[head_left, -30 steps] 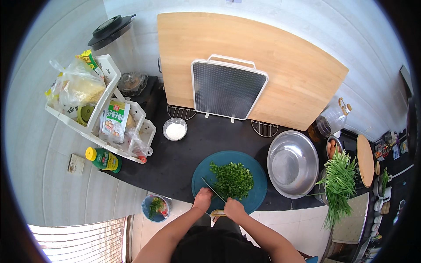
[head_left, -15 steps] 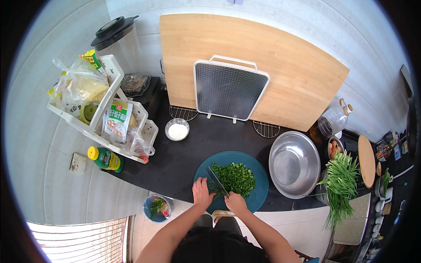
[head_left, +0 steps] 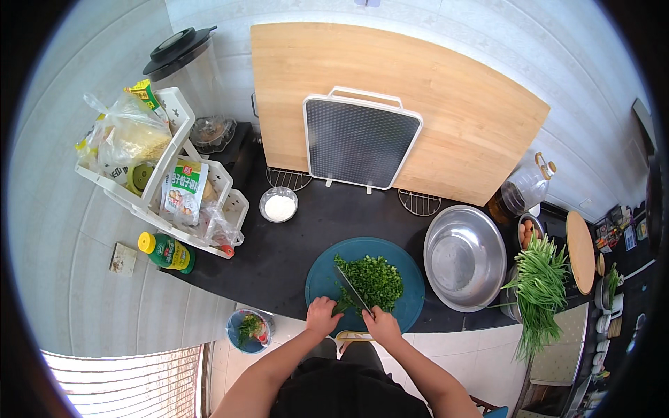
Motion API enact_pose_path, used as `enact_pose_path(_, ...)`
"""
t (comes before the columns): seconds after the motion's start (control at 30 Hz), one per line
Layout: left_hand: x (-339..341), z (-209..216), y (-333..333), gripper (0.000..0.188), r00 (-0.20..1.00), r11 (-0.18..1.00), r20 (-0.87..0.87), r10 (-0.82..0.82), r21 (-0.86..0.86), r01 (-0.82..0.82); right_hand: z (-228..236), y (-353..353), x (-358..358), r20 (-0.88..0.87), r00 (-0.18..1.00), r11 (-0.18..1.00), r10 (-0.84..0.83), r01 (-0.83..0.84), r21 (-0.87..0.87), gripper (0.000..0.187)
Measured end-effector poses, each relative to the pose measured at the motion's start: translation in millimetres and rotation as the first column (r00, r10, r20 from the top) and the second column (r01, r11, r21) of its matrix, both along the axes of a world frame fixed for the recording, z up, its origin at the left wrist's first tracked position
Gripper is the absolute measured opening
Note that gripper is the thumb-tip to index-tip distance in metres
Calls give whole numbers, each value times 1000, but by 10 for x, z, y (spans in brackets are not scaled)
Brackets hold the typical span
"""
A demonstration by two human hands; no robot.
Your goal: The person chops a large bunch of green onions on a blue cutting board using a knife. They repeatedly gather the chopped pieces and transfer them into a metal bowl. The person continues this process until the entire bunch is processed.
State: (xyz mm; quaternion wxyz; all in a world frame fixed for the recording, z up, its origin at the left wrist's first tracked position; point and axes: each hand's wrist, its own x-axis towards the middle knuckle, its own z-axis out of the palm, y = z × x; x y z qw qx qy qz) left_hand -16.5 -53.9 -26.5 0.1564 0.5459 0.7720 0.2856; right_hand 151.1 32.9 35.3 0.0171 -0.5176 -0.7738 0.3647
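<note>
A round teal cutting board lies at the counter's front edge, with a heap of finely chopped green chives on it. My right hand is closed round the handle of a kitchen knife. Its blade slants up to the left along the heap's left side. At the board's front left, my left hand has its fingers curled down over a small bunch of chives, bits of which show by the thumb. The rest of that bunch is hidden under the hand.
Right of the board stands a large steel basin, then long chives overhanging the counter. A small bowl of white powder sits behind. White stacked baskets and a green bottle are left; a scrap bin stands below.
My right hand and the knife have shifted slightly right and toward me, away from my left hand. My left hand has drawn back a little, its fingers more curled.
</note>
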Motion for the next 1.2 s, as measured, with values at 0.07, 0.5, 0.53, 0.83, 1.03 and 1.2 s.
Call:
enact_pose_path(0.07, 2, -45, -18, 17, 1000, 1000, -2, -8, 21, 8, -46, -44, 8, -12, 999, 999, 41, -40, 23, 39)
enact_pose_path(0.5, 58, -478, -44, 9, 996, 992, -46, -71, 99, 76, -349, -234, -184, 133, 956, 962, 260, -269, 52, 35)
enact_pose_path(0.53, 71, -451, -19, 9, 997, 988, -55, -54, 143, 61, -364, -228, -269, 142, 954, 960, 264, -274, 59, 34)
enact_pose_path(0.83, 68, -280, -67, 13, 978, 984, -172, -119, 107, 139, -374, -1, -354, -50, 999, 998, -4, 7, 70, 36)
enact_pose_path(1.03, 59, -392, -41, 11, 993, 997, -100, -63, 32, 66, -167, -73, -180, 28, 994, 991, 109, -110, 69, 37)
enact_pose_path(1.2, 39, -471, -15, 13, 994, 997, -82, -75, 5, 76, -228, -171, -106, 96, 974, 977, 207, -211, 33, 37)
